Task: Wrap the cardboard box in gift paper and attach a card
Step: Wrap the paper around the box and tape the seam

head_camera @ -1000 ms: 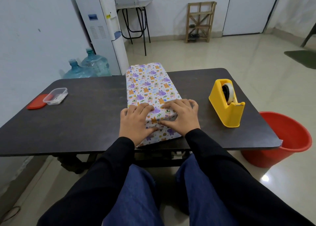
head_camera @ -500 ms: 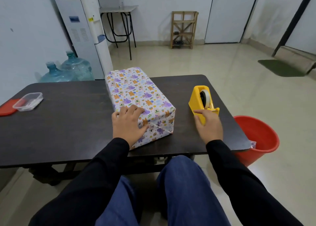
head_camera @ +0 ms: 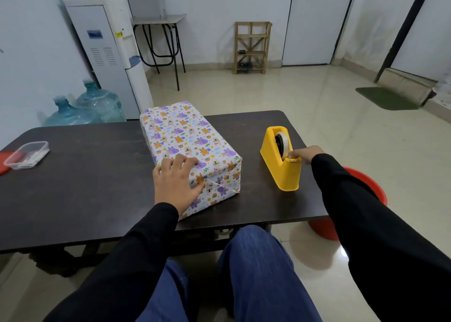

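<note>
We are resting our left hand (head_camera: 174, 182) flat on the near end of the wrapped box (head_camera: 185, 136), with the fingers straight and a little spread over its top edge. We are holding our right arm stretched forward, and the fingers of our right hand (head_camera: 302, 154) are curling to pinch the tape (head_camera: 284, 143) at the dispenser (head_camera: 280, 173)

A clear plastic container (head_camera: 26, 154) is set on the bench (head_camera: 85, 187) beside a red lid (head_camera: 3, 163). A red bucket (head_camera: 373, 182) is placed on the floor.
</note>
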